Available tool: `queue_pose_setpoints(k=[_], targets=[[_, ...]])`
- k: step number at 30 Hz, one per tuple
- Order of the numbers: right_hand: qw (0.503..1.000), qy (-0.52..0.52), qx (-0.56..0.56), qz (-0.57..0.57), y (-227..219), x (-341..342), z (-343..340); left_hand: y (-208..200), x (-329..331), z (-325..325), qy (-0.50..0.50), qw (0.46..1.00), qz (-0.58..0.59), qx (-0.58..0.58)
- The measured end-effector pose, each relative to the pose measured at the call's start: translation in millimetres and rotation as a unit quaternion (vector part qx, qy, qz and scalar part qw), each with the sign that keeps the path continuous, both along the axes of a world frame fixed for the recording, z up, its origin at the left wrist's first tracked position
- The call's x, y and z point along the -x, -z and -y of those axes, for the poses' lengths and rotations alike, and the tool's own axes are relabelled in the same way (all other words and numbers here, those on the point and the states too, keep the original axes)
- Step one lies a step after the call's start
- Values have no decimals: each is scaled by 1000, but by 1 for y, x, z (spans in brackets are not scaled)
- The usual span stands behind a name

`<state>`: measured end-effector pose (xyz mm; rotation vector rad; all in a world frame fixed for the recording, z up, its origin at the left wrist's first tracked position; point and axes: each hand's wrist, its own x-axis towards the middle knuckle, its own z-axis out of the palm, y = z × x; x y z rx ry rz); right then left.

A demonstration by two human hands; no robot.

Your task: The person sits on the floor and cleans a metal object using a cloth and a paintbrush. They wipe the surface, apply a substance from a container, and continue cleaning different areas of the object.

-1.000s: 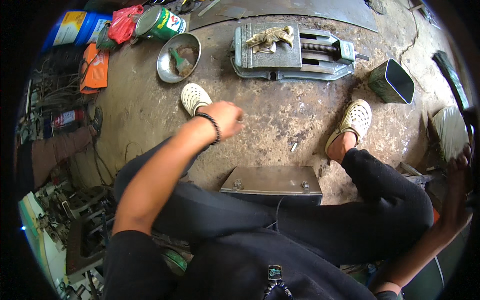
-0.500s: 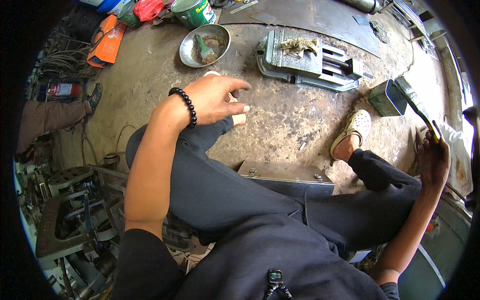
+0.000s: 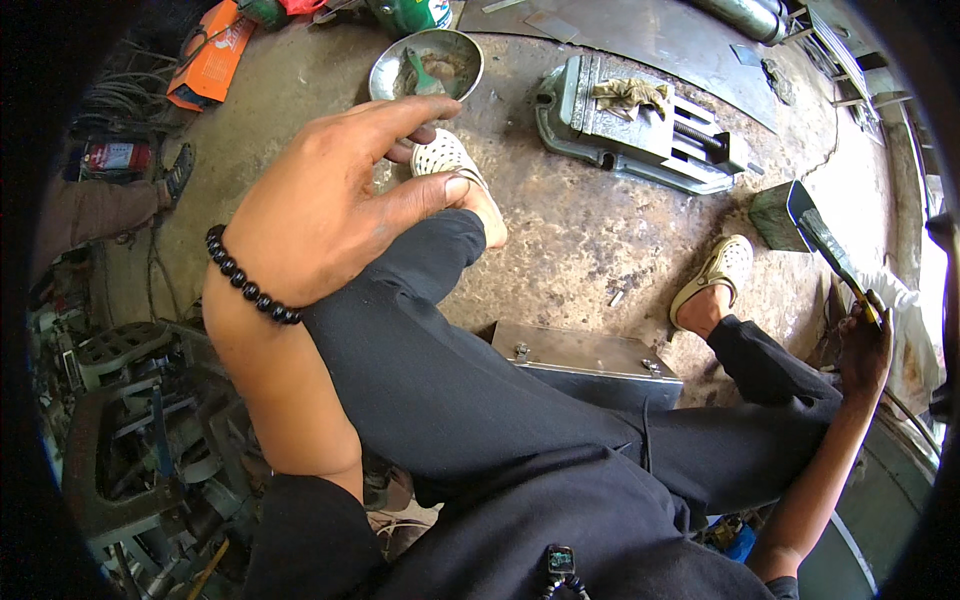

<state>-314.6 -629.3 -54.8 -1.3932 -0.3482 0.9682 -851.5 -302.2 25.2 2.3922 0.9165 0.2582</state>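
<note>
My left hand (image 3: 335, 195), with a black bead bracelet (image 3: 250, 285) at the wrist, is raised above my left leg. Its thumb and fingers are apart, and nothing is between them. Far out on the right, my right hand (image 3: 866, 345) is closed round the handle of a dark paintbrush (image 3: 838, 262). The brush slants up and left, its head at the mouth of a dark green square container (image 3: 782, 220). That container looks tilted on the floor; its inside is mostly hidden.
A grey-green machine vise (image 3: 630, 125) with a crumpled glove (image 3: 632, 95) on top stands ahead. Left of it are a metal bowl (image 3: 478, 72) holding a green brush (image 3: 424, 78), and an orange box (image 3: 212, 50). A metal case (image 3: 590, 352) sits between my legs. Metal parts crowd the lower left.
My left hand has come nearer and moved left. The brush has dropped with my right hand, so its head now meets the container's mouth. The view has shifted slightly.
</note>
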Motion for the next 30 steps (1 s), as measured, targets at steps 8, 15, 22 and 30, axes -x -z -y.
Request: queue_pose_setpoints(k=[8,15,22,30], targets=[[980,69,71,172,41,74,-62,-12,9,-5,-7,1000,1,13],[964,-121,124,204,92,157,-122,-11,16,-15,-4,999,-27,20],[966,-126,211,76,159,207,-167,-9,11,-25,-4,996,-55,64],[982,-61,178,18,224,261,-203,-9,4,-29,74,993,-85,33]])
